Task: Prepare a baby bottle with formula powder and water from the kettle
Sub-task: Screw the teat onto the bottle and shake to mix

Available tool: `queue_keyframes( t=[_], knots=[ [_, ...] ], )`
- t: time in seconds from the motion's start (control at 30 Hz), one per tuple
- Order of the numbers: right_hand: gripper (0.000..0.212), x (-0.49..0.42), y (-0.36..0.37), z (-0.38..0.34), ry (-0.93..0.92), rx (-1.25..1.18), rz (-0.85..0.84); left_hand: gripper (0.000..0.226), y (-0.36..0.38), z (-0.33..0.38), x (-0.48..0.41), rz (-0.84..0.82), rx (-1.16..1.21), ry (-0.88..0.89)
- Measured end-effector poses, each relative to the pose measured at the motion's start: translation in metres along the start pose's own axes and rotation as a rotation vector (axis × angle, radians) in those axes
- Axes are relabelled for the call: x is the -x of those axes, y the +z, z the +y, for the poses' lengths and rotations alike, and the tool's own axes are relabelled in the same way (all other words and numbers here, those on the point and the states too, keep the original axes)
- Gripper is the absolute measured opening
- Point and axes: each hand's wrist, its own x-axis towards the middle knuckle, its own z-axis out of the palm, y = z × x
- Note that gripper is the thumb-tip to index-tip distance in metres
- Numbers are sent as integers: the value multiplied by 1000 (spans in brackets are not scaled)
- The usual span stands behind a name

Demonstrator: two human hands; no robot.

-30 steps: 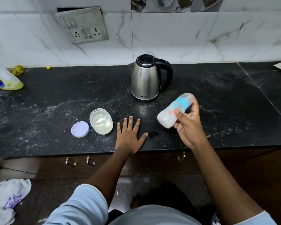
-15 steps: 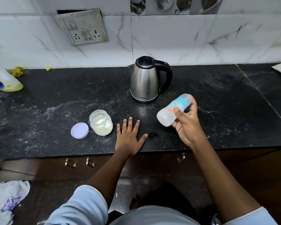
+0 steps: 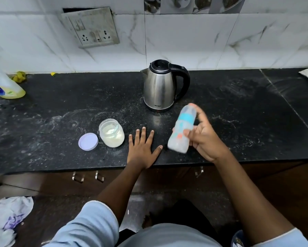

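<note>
My right hand (image 3: 205,142) is gripping the blurred baby bottle (image 3: 182,129), tilted, above the black counter (image 3: 60,113) just near-right of the steel kettle (image 3: 160,86) showing MILTON at its base. My left hand (image 3: 142,149) is lying flat, fingers spread, on the counter right of the open powder jar (image 3: 111,133).

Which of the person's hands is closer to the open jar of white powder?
Left. The left hand lies flat on the counter just right of the jar, not touching it. The right hand is farther right, holding the baby bottle.
</note>
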Motion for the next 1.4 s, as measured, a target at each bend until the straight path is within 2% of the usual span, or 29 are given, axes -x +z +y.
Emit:
queue_keyframes(
  t=[0.03,0.13,0.17,0.27,0.3,0.37,0.4,0.5,0.53,0.6,0.63,0.73,0.83,0.87,0.97,1.0,1.07,1.1,1.2,1.3,1.33,1.4],
  knots=[
    [94,1,1,0,5,43,-47,93,0,0,0,5,3,3],
    [82,-3,3,3,-54,-86,156,92,-1,0,0,18,12,4],
    [81,-4,3,3,-50,-77,151,92,-1,1,0,17,10,2],
    [95,-3,4,-1,13,108,-90,95,-1,0,0,17,-3,8],
    [94,-4,6,-1,-1,91,-56,94,-2,0,-1,19,0,7],
    [84,-8,6,0,-51,-49,134,92,0,0,-1,21,13,2],
    [82,-9,6,0,-67,-68,159,92,0,-1,-1,25,14,1],
    [90,-5,7,0,-7,68,-39,92,1,-1,-1,20,6,1],
    [89,-5,9,1,-13,41,0,92,2,-1,-1,22,9,2],
    [79,-7,9,3,-45,-111,194,91,2,-1,0,27,17,2],
    [77,-7,9,5,-49,-128,216,91,2,-1,-1,26,17,2],
    [90,-3,11,4,2,0,32,92,1,-1,0,21,11,1],
    [81,-6,10,6,-48,-133,216,91,1,-1,-1,20,22,-1],
    [80,-6,9,7,-51,-134,229,91,1,0,-1,19,21,-2],
    [90,-1,6,3,18,39,-7,93,0,0,0,16,4,2],
    [89,-1,5,2,10,30,-1,93,0,-1,0,15,5,2],
    [81,-5,3,2,-23,-90,151,92,0,0,-1,16,11,-2],
    [79,-6,2,3,-27,-98,165,92,0,0,0,16,10,-3],
    [88,-4,9,2,-1,8,13,93,-1,0,1,13,-4,1],
    [78,-9,10,2,-61,-150,200,89,-2,1,0,14,-2,-1],
    [79,-9,11,1,-55,-141,186,89,-2,1,0,10,-1,-2],
    [88,-6,13,-1,-2,-26,21,90,-2,1,1,5,-6,-1]
  ],
)
